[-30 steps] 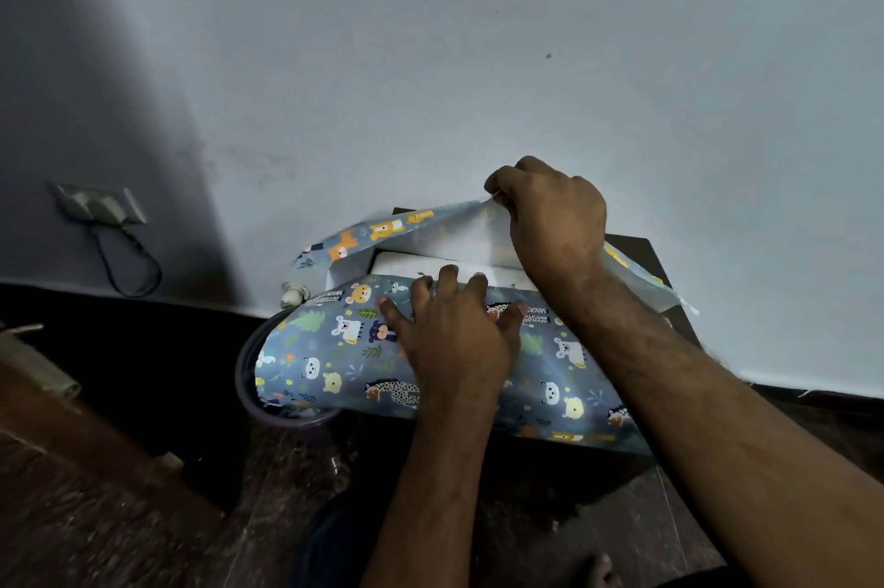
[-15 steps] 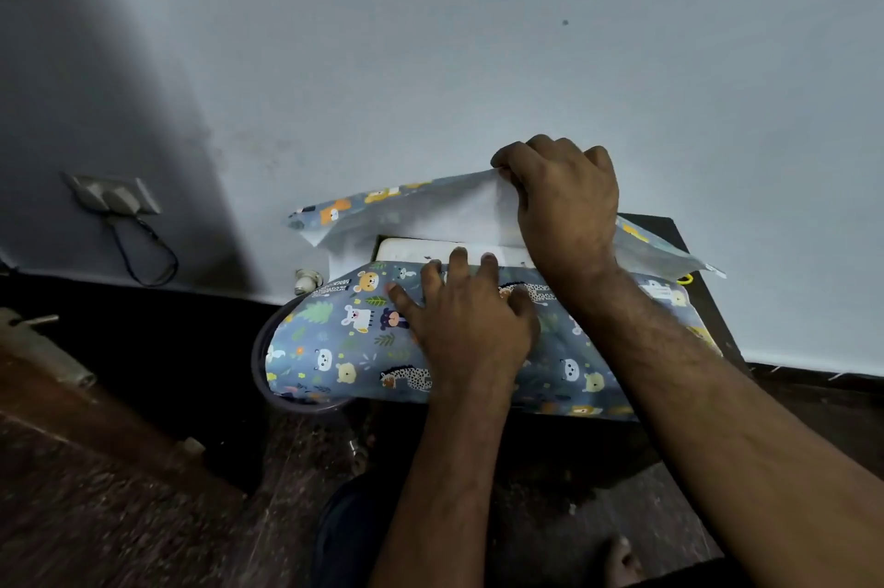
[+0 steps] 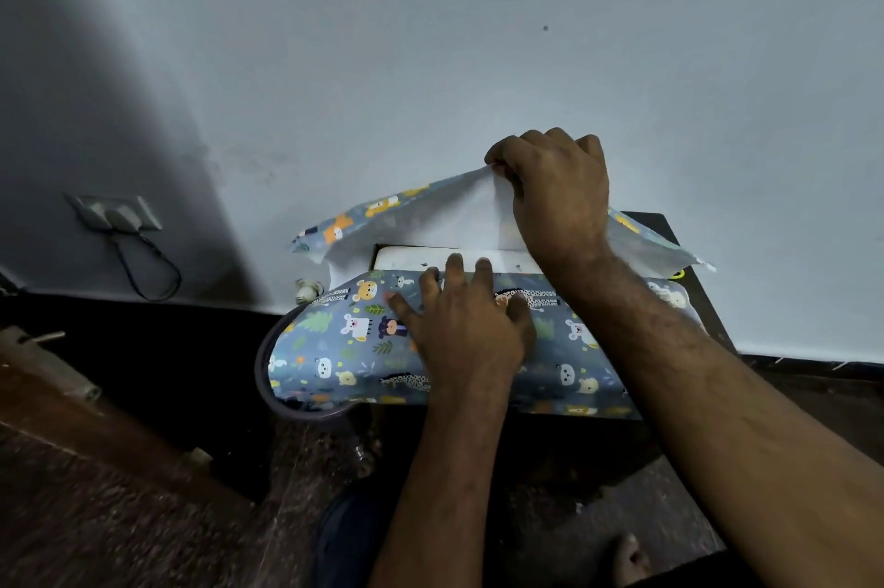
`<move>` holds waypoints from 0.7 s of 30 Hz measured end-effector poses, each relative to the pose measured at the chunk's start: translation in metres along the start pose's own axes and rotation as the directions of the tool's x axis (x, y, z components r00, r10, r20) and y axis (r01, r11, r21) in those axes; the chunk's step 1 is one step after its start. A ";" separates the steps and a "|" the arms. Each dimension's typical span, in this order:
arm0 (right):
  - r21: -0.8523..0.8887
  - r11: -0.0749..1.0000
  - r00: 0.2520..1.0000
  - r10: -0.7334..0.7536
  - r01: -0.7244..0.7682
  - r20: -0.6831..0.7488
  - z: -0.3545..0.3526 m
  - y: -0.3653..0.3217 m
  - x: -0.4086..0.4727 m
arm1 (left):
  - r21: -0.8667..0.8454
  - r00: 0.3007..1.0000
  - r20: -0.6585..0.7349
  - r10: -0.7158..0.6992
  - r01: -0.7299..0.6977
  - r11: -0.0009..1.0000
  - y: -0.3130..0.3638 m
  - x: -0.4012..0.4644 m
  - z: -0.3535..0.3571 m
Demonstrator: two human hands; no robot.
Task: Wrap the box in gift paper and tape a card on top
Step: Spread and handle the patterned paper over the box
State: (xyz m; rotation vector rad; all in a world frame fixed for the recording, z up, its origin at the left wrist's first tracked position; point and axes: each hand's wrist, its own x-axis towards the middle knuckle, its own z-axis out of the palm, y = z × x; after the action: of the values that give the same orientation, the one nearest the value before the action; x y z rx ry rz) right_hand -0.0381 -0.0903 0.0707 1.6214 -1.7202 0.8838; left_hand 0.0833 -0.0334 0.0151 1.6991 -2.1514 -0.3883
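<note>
1. Since the earlier frame, the right hand has lifted the far flap of the gift paper slightly higher; the left hand has stayed flat on the near flap.
2. Right grip: fingers and thumb pinch the far flap's top edge just above frame centre. The flap hangs below and left of this grip, its white underside facing the camera.
3. Left grip: released, fingers spread, palm pressing the near flap down onto the box. Fingertips reach the flap's far edge.
4. The box lies at frame centre on a dark table. Only a white strip of its top shows between the two flaps.
5. The paper is blue-grey, printed with cartoon bears, leopards and leaves. Its left end overhangs a round basin.
</note>
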 end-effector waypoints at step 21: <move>0.146 0.987 0.989 -0.090 0.072 0.117 -0.025 -0.020 -0.100 | 0.026 0.992 -0.081 0.099 -0.097 0.995 -0.012 0.029 0.012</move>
State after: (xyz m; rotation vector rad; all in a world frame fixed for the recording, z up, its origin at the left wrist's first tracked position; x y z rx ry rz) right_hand -0.0117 -0.0111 0.0063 1.8611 -1.6926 0.9005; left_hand 0.0821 -0.0650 0.0025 1.5851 -2.1765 -0.2639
